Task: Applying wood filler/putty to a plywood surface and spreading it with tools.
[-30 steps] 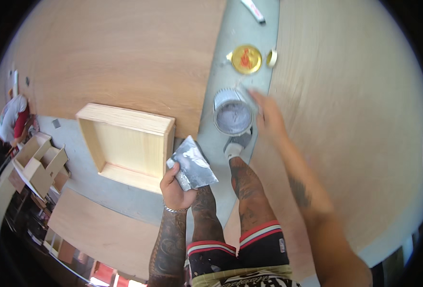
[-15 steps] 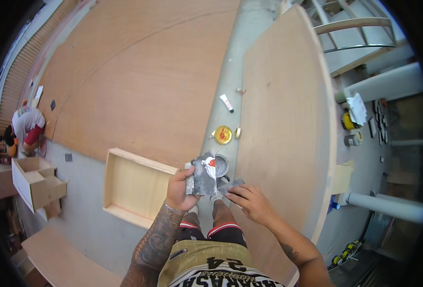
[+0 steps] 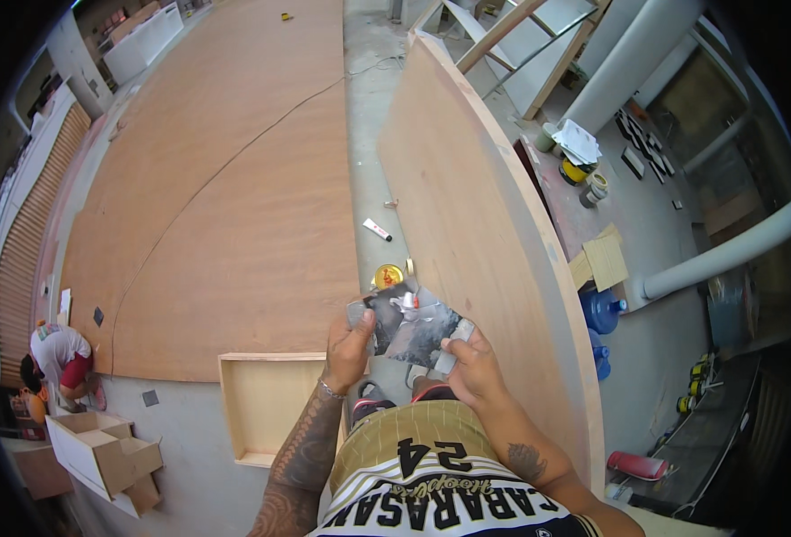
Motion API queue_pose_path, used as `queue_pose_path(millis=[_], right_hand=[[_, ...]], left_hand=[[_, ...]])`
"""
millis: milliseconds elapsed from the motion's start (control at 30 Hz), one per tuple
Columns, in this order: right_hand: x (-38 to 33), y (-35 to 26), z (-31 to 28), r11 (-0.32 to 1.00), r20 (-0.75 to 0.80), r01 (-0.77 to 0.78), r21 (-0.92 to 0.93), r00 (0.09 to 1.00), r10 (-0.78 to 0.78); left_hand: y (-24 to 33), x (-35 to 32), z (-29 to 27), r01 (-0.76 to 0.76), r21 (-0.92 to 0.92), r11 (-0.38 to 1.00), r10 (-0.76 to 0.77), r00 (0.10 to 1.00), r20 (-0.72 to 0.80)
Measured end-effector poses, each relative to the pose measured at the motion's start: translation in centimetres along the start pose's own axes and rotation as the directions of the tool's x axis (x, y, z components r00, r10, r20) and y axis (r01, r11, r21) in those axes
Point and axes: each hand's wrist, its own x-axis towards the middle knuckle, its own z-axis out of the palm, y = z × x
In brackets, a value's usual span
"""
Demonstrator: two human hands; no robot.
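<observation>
My left hand (image 3: 349,345) grips the left edge of a flat metal scraper blade (image 3: 411,326) smeared with grey-white paste. My right hand (image 3: 473,361) holds its lower right corner, with a small pale piece pinched between the fingers. The blade is held in front of my chest, above my feet. A round yellow tin (image 3: 388,275) stands on the concrete floor just beyond the blade, and a small white tube (image 3: 378,230) lies farther off.
Large plywood sheets lie on the floor to the left (image 3: 225,206) and right (image 3: 485,242). An open wooden box (image 3: 266,407) sits by my left foot. A crouching person (image 3: 60,353) works at far left near wooden drawers (image 3: 105,452). Blue water jugs (image 3: 603,311) stand at right.
I have straightened up from bending over a grey tin on the floor. My right hand left that tin and joined the left on the scraper blade, now raised before my chest.
</observation>
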Motion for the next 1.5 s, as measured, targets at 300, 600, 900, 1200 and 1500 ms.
queue_pose_path(millis=[300,600,900,1200,1500], right_hand=[[-5.4,-2.4,3.0,0.260,0.446,0.723,-0.640,0.626,-0.640],[-4.5,-1.8,1.6,-0.214,0.899,0.881,-0.423,0.377,-0.224],[-4.6,-1.9,-9.0,-0.107,0.497,0.488,-0.867,0.863,-0.090],[-12.9,-5.5,-5.1,0.878,0.046,-0.109,0.466,0.994,0.099],[-20.1,-9.1,-11.8,0.784,-0.102,0.325,0.529,0.941,-0.321]], left_hand=[[-0.3,-2.4,-1.7,0.163,0.524,0.836,-0.222,0.974,0.051],[2.5,-4.0,1.7,0.543,-0.654,0.527,-0.491,0.823,0.287],[2.1,-3.8,3.6,0.305,-0.587,0.750,-0.304,0.947,0.104],[0.8,-4.2,11.4,-0.864,0.273,0.424,0.477,0.469,0.743],[-0.7,-5.6,15.1,-0.795,0.288,0.534,0.110,0.403,0.909]])
